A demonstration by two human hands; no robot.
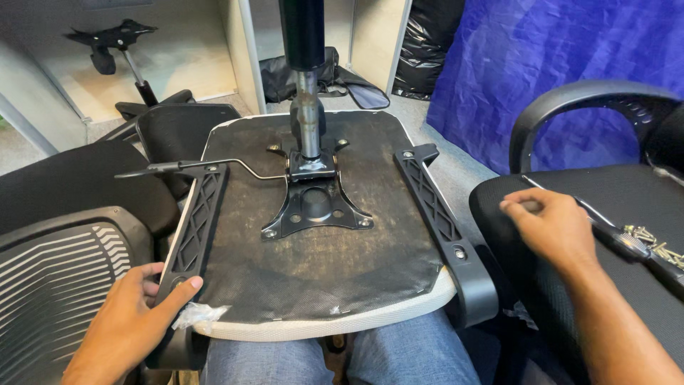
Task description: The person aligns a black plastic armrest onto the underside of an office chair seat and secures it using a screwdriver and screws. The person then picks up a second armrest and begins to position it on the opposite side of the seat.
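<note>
Bare fingers of the left hand [132, 317] lay open, steadying the left armrest bracket [196, 221] of the upturned seat pan [320, 278] on the lap. Judged mid-assembly, the right hand [552, 228] reached, loosely curled and holding nothing, beside a screwdriver [627, 242]; screws [659, 246] lay just past it. A gas-lift column [306, 93] rose beyond both hands.

Small clear crumpled plastic bag [200, 314] at seat's front-left corner; no labels, signs, screens.
</note>
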